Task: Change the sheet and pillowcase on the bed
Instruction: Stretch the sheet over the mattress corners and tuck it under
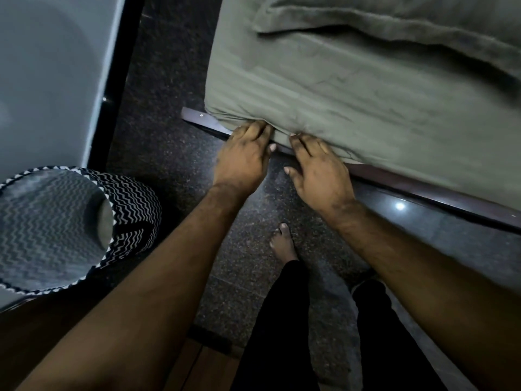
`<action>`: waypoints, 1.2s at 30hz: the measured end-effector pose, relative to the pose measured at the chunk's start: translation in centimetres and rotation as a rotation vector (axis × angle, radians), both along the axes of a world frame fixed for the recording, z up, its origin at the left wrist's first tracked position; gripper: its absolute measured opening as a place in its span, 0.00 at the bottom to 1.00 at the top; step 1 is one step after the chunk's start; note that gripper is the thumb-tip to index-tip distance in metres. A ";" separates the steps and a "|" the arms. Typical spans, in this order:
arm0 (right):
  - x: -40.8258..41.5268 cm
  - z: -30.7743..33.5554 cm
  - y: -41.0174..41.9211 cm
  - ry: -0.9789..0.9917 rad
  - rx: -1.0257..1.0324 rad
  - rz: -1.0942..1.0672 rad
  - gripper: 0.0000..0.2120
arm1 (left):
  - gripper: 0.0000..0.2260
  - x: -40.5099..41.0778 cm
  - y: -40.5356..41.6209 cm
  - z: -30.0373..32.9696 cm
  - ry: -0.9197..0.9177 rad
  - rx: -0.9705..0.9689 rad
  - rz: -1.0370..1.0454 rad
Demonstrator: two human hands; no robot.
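One olive sheet [324,88] is seen covering the mattress; its lower edge is pressed under by two hands. The left hand [242,156] and right hand [318,170] have fingertips tucked beneath the fabric, so their grasp cannot be told. One pillow [394,21] lies above. One zigzag-patterned basket [84,221] stands on the dark floor [169,80] to the left, beside the bed frame [423,198].

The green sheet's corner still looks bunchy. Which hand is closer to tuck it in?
Left, probably. The left hand has its fingertips at the sheet right beside the mattress corner, above the bed frame. The right hand touches the sheet's edge farther from that corner.
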State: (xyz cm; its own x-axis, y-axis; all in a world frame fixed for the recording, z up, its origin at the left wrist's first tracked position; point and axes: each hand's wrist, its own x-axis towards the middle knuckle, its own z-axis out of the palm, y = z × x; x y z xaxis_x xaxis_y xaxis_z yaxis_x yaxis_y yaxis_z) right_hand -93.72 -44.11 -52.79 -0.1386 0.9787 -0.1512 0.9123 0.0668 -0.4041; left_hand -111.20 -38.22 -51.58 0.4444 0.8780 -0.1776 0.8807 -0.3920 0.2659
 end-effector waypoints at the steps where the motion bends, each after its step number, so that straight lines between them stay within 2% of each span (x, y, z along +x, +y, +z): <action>1: 0.0 0.0 0.4 0.011 -0.020 -0.012 0.29 | 0.17 0.4 0.4 0.2 0.016 -0.020 0.002; 6: 1.5 -0.7 2.6 -0.013 -0.082 0.062 0.28 | 0.18 1.2 4.0 1.0 0.019 -0.132 0.001; 10: 5.5 -2.2 5.2 0.359 -0.243 0.269 0.24 | 0.06 0.3 4.5 0.8 0.062 -0.069 -0.170; 13: 6.5 -2.9 6.0 0.472 -0.259 0.315 0.21 | 0.01 -0.3 3.1 0.2 0.056 0.048 -0.183; 17: 6.4 -3.1 5.9 0.528 -0.249 0.287 0.19 | 0.09 -0.8 1.7 -0.1 -0.045 0.010 -0.139; 20: 6.4 -3.3 6.0 0.539 -0.258 0.247 0.19 | 0.14 -0.8 1.1 0.8 0.006 0.002 -0.157; 24: 5.9 -2.9 5.8 0.510 -0.234 0.222 0.18 | 0.15 1.6 3.1 2.5 0.161 -0.147 -0.120; 27: 5.7 -2.3 6.5 0.474 -0.289 0.207 0.23 | 0.15 4.0 6.7 3.5 0.338 -0.311 -0.062; 29: 5.6 -1.8 7.4 0.491 -0.314 0.208 0.17 | 0.18 4.5 8.8 3.0 0.430 -0.395 -0.104; 31: 5.7 -1.3 8.2 0.555 -0.348 0.171 0.11 | 0.20 4.5 10.0 2.5 0.454 -0.463 -0.166; 34: 6.0 -1.1 8.7 0.567 -0.399 0.146 0.07 | 0.14 4.7 11.0 2.6 0.420 -0.507 -0.203; 36: 6.0 -1.5 8.8 0.550 -0.433 0.150 0.09 | 0.11 5.3 12.0 2.9 0.399 -0.551 -0.251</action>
